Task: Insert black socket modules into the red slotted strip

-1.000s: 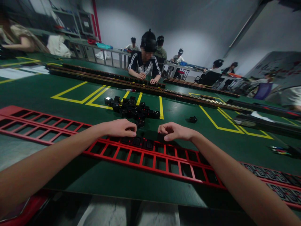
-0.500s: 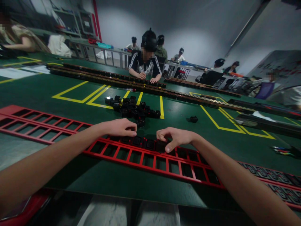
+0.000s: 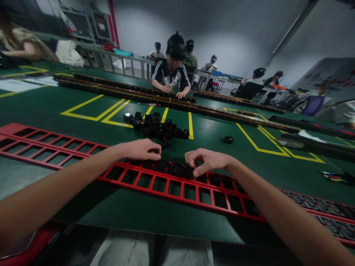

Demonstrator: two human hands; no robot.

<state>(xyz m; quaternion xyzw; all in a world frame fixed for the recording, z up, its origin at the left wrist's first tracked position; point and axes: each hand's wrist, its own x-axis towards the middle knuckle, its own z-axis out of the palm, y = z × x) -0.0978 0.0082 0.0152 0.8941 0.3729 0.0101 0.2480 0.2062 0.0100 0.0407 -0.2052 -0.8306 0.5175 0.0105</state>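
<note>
A long red frame [image 3: 159, 189] with two rows of rectangular openings lies slantwise across the green table in front of me. Several square black blocks, one of them a black block [image 3: 176, 169] with a paler rim, sit in its far row between my hands. My left hand [image 3: 145, 149] is closed over the far row, fingers curled down; whatever is under them is hidden. My right hand [image 3: 208, 161] curls its thumb and fingers around a dark block [image 3: 188, 172] at the right end of these blocks, partly covering it.
Beyond the frame lies a heap of black blocks [image 3: 158, 127], with a single black block [image 3: 228, 139] to its right. Long dark rails [image 3: 124, 89] cross the table; a co-worker [image 3: 172, 74] leans over them. Coloured wires [image 3: 334, 177] lie at right. Yellow tape marks the table.
My right hand has shifted very slightly up and left, and the dark block by its thumb sits slightly further left. My left hand stays where it was.
</note>
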